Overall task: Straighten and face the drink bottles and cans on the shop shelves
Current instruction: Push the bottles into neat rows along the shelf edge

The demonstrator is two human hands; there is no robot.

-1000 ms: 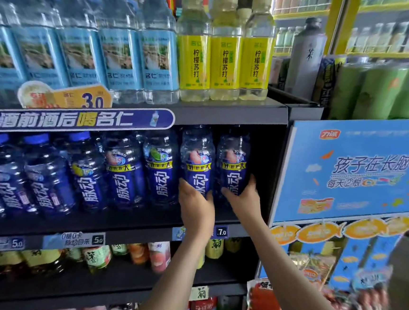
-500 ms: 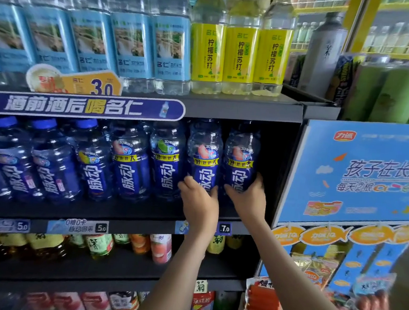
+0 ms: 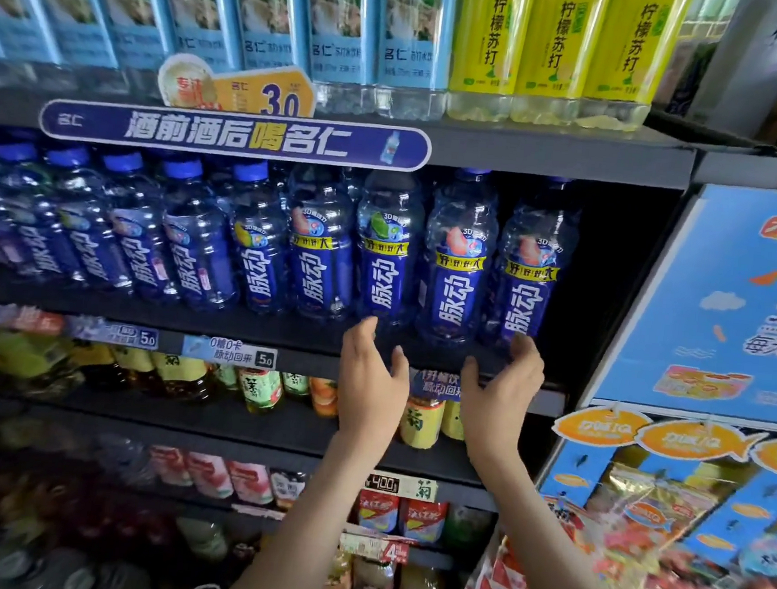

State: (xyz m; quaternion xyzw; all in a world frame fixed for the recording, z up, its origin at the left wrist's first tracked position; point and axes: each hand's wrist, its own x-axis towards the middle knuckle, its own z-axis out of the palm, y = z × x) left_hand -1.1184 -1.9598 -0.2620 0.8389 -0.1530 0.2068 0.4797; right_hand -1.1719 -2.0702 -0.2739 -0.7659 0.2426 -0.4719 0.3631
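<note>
On shelf (image 3: pixel 108 305) | ribbed blue plastic bottles (image 3: pixel 456 272) | left hand (image 3: pixel 371 386), right hand (image 3: pixel 502 393) relaxed

Both our forearms reach up and away from the near edge. Our left hand (image 3: pixel 371 386) and right hand (image 3: pixel 502 393) stand side by side, apart, palms facing each other, fingers loosely extended, thumbs inward.

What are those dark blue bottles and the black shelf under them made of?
The dark blue bottles look like clear, glossy plastic: you can see through them, and light glints on their ribbed sides. Their labels seem to be shiny printed film. The black shelf looks like painted metal, thin-edged and matte, though I can't be sure.
</note>
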